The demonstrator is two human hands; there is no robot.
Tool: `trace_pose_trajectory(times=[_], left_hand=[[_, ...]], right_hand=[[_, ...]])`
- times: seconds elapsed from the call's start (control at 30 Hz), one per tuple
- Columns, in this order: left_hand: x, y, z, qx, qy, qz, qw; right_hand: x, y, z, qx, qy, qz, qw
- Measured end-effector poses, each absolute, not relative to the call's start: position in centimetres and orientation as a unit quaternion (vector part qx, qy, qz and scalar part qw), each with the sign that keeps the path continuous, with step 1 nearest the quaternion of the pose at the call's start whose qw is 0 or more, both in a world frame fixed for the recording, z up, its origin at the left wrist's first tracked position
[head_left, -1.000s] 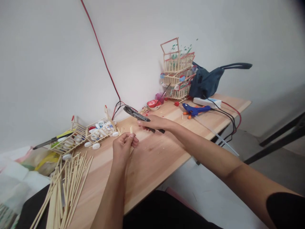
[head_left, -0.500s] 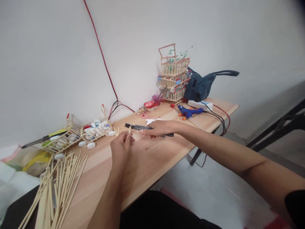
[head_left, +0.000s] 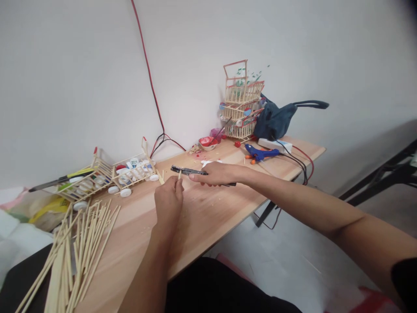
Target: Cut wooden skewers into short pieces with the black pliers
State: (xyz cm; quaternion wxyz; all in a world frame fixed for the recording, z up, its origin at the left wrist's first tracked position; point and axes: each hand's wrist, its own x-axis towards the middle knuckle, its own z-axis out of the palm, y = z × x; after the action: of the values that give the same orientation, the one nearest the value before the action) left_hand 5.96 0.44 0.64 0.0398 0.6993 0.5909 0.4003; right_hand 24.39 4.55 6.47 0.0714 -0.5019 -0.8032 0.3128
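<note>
Over the middle of the wooden table (head_left: 195,226), my left hand (head_left: 168,199) is closed in a pinch on a short wooden stick (head_left: 180,174), its tip pointing up. Against that tip lies the dark metal head of a pair of hand cutters (head_left: 187,170). My right hand (head_left: 216,174) wraps round the cutters from the right, palm down, hiding most of the handles. A few short stick pieces (head_left: 161,176) stand out just behind my left hand. Whether the jaws bite into the stick is too small to tell.
Long loose sticks (head_left: 84,252) lie at left front, near small stick carts (head_left: 135,174) with white wheels. At the back stand stacked stick carts (head_left: 243,111), a red-stained bowl (head_left: 207,144) and a dark bag (head_left: 275,119). A blue glue gun (head_left: 260,153) and power strip (head_left: 275,144) lie right.
The whole view has shifted slightly, so the background sits a little further right. Both hands keep their grips, with the stick at the cutter head; little else differs.
</note>
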Motion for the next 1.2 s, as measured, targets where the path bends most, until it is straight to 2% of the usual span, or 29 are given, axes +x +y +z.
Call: trace_pose_trajectory(times=[0.33, 0.6, 0.9, 1.03, 1.2], left_hand=[[6.4, 0.2, 0.8, 0.713, 0.635, 0.295, -0.027], [7.0, -0.1, 1.2, 0.695, 0.701, 0.152, -0.054], [7.0, 0.1, 1.0, 0.695, 0.706, 0.127, -0.048], [6.2, 0.6, 0.6, 0.710, 0.677, 0.195, 0.011], [5.2, 1.6, 0.2, 0.699, 0.615, 0.305, 0.198]], right_hand=[[24.2, 4.6, 5.3, -0.524, -0.820, 0.204, 0.105], [23.4, 4.5, 4.4, -0.527, -0.839, 0.133, 0.030], [23.3, 5.0, 2.8, -0.521, -0.845, 0.119, 0.020], [23.5, 5.3, 2.7, -0.524, -0.842, 0.126, 0.006], [23.6, 4.8, 4.0, -0.538, -0.829, 0.153, -0.019]])
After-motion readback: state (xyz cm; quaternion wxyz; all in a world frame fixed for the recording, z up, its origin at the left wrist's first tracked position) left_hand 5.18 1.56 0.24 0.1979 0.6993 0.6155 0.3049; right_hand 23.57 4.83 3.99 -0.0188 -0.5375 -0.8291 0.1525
